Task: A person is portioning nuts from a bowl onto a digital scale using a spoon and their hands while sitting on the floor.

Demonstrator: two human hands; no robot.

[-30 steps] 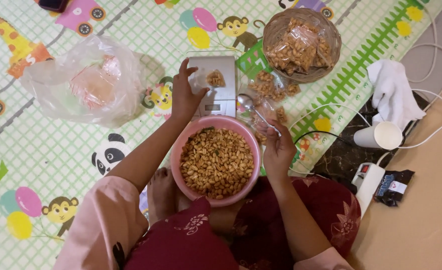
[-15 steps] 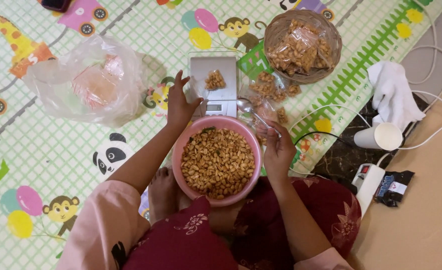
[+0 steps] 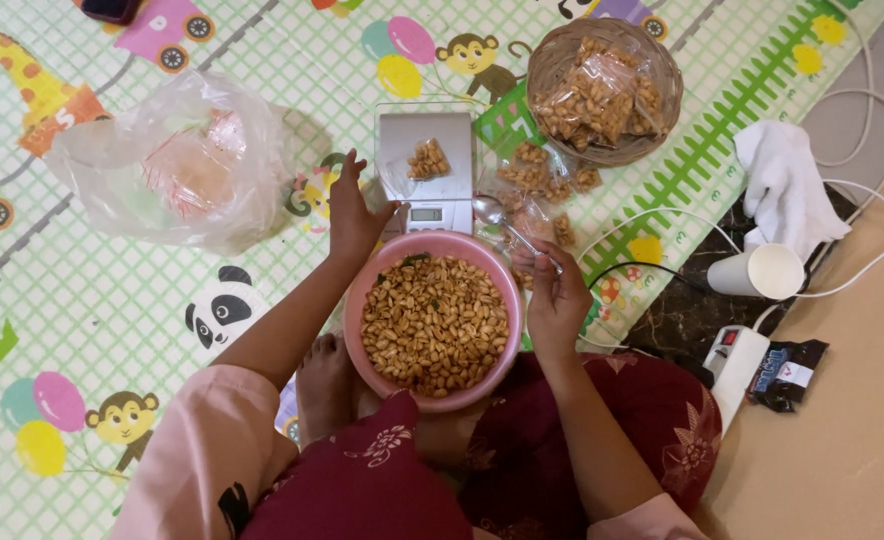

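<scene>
Between the knees, a pink bowl (image 3: 432, 385) of peanuts is kept close to the scale (image 3: 427, 170), where a small bag (image 3: 424, 160) of nuts lies. A spoon (image 3: 507, 225) is pinched in the closed right hand (image 3: 554, 295) beside the bowl, its scoop empty, while the left hand (image 3: 354, 210) is held open and empty, touching the scale's edge, perhaps to steady it.

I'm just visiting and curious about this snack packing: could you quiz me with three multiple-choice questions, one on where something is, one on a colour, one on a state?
1. Where does the small bag of nuts lie?
A. on the scale
B. in the basket
C. in the cup

2. What colour is the bowl of nuts?
A. blue
B. pink
C. black

3. What is in the right hand?
A. nothing
B. a cloth
C. a spoon

Answers: 1 A, it sits on the scale platform. 2 B, its rim is pink. 3 C, the fingers pinch the spoon handle.
</scene>
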